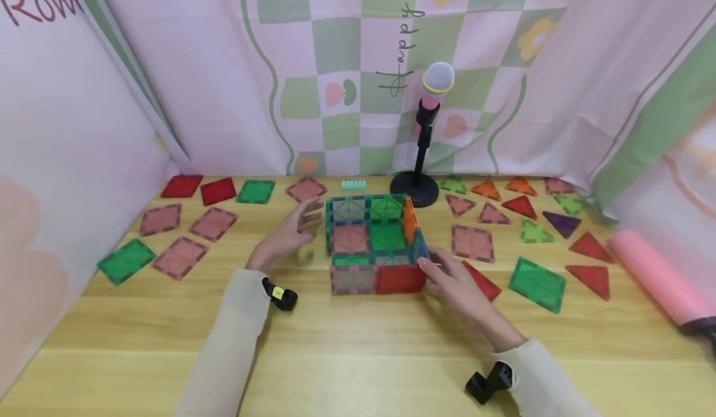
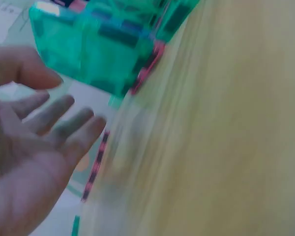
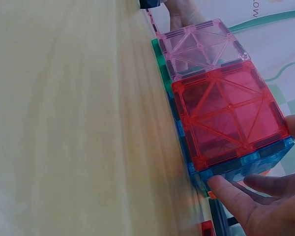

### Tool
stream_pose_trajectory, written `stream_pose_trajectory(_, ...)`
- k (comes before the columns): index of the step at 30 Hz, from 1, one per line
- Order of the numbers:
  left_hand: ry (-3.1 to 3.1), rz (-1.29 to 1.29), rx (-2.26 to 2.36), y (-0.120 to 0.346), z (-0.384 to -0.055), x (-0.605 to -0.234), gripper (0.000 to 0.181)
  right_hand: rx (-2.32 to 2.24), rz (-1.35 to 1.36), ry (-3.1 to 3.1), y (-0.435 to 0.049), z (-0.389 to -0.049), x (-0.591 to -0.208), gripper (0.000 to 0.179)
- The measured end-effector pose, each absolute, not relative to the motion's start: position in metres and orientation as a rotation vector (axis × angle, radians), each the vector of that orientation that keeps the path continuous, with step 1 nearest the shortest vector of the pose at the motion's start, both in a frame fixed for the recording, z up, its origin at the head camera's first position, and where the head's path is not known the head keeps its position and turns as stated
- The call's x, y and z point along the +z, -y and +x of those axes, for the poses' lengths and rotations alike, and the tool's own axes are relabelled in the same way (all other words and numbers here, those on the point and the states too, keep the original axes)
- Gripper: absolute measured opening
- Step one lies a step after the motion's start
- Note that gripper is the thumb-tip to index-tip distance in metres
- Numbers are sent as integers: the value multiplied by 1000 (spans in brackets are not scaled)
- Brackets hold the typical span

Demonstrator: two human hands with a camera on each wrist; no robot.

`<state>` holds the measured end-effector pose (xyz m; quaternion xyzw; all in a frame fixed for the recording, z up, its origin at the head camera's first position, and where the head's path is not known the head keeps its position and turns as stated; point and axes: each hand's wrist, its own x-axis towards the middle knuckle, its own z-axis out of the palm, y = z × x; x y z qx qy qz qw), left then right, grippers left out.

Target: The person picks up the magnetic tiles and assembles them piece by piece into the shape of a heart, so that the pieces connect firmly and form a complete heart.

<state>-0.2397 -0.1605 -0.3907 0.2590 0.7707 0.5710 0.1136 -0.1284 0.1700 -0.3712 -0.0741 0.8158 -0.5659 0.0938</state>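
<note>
A low open-topped box of translucent magnetic tiles [image 1: 353,278] stands mid-table, with pink, red, green, blue and orange squares. My right hand [image 1: 455,280] holds its right front corner. The thumb lies over the top edge and the fingers rest against the outside of the blue magnetic tile [image 3: 255,164], beside the red front tile [image 3: 231,113]. To the left of the box, my left hand [image 1: 291,230] is apart from it, fingers spread and slightly bent, holding nothing. The green side tile [image 2: 88,54] is nearest that hand in the left wrist view.
Pink, red and green square tiles [image 1: 180,257] lie at left. Triangles [image 1: 562,223] and more squares [image 1: 538,284] are at right. Behind the box stand a microphone on a black stand [image 1: 415,188] and a small turquoise block [image 1: 354,184]. A pink cylinder [image 1: 660,277] lies far right.
</note>
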Motion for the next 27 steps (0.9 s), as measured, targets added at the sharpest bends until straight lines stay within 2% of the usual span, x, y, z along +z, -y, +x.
stream_pose_trajectory(5,-2643,605,1298,169,-256,-389,65,-1686,-224,-2420,-171,-128,-373,52)
stream_pose_trajectory(10,-2813,607,920,169,-271,-379,59,-1697,-220,-2406,-171,-129,-373,51)
stream_pose_trajectory(18,-2711,496,617,162,-278,-374,71,-1704,-219,-2394,-172,-129,-372,52)
stream_pose_trajectory(27,-2673,426,429,165,-249,-373,75,-1667,-203,-2429,-170,-128,-370,55)
